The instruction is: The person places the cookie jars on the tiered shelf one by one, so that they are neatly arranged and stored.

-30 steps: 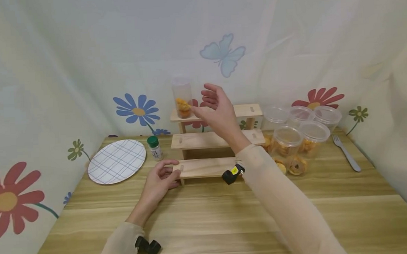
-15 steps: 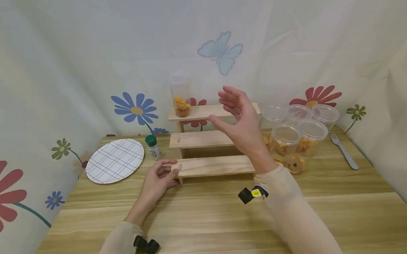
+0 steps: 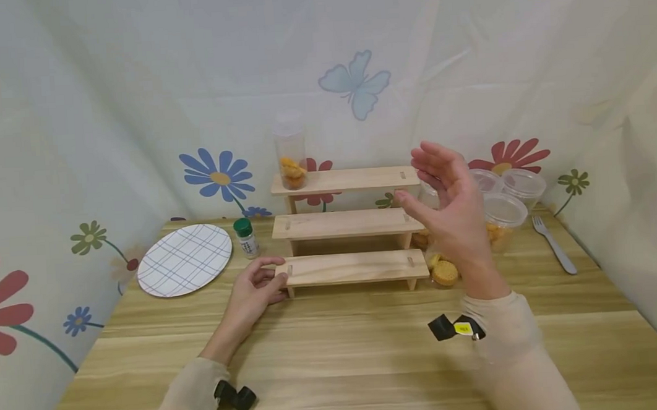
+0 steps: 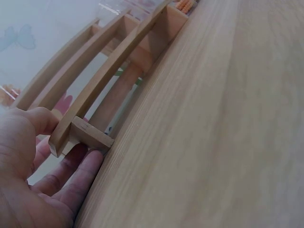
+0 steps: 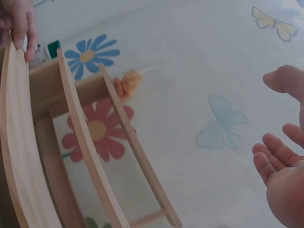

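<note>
A three-tier wooden shelf [image 3: 347, 224] stands at the back of the table. My left hand [image 3: 252, 295] grips the left end of its lowest tier, with the thumb on top and fingers beside and below it, as the left wrist view shows. On the top tier's left end stands a clear lidded jar [image 3: 290, 151] with orange-yellow snacks in its bottom. My right hand [image 3: 454, 217] is raised at the shelf's right end, fingers spread and holding nothing. Behind it are several clear jars of snacks and cookies [image 3: 504, 211], partly hidden by that hand.
Left of the shelf are a green-capped shaker [image 3: 245, 239] and a white checked plate [image 3: 185, 261]. A grey fork [image 3: 555, 246] lies at the far right. A flower-printed cloth [image 3: 346, 18] hangs behind the table.
My right hand has moved right, away from the jar on the top tier, to in front of the clustered jars. The left hand keeps its grip on the shelf.
</note>
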`<action>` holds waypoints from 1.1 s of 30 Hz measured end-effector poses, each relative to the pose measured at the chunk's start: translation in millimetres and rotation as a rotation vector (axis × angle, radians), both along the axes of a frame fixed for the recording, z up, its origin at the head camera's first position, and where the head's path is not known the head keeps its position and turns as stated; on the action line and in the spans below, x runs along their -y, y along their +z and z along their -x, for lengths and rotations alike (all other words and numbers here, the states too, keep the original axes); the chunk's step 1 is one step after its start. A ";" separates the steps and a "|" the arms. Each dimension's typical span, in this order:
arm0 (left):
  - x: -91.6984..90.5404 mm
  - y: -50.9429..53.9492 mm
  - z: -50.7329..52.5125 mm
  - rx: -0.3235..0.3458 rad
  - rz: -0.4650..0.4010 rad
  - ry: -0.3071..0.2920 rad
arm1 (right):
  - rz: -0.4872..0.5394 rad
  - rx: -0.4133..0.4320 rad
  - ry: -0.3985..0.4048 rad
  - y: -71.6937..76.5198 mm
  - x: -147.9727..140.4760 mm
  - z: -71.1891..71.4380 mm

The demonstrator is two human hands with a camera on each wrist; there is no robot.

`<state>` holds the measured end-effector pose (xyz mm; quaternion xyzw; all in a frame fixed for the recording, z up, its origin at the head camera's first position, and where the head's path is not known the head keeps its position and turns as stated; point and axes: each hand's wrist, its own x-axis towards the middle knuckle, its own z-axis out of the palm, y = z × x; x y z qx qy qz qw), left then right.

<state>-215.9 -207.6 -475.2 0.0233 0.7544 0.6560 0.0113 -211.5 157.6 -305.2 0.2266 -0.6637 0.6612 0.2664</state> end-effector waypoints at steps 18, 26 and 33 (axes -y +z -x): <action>0.8 -2.7 0.7 0.009 -0.005 -0.005 | 0.177 0.044 -0.210 -3.7 -101.3 -23.5; 2.2 -3.0 -1.0 0.008 -0.002 -0.005 | 0.170 0.125 -0.282 -14.0 -129.0 -31.7; 3.0 -2.6 -0.3 -0.004 0.000 -0.008 | 0.107 0.212 -0.355 -28.8 -141.9 -32.7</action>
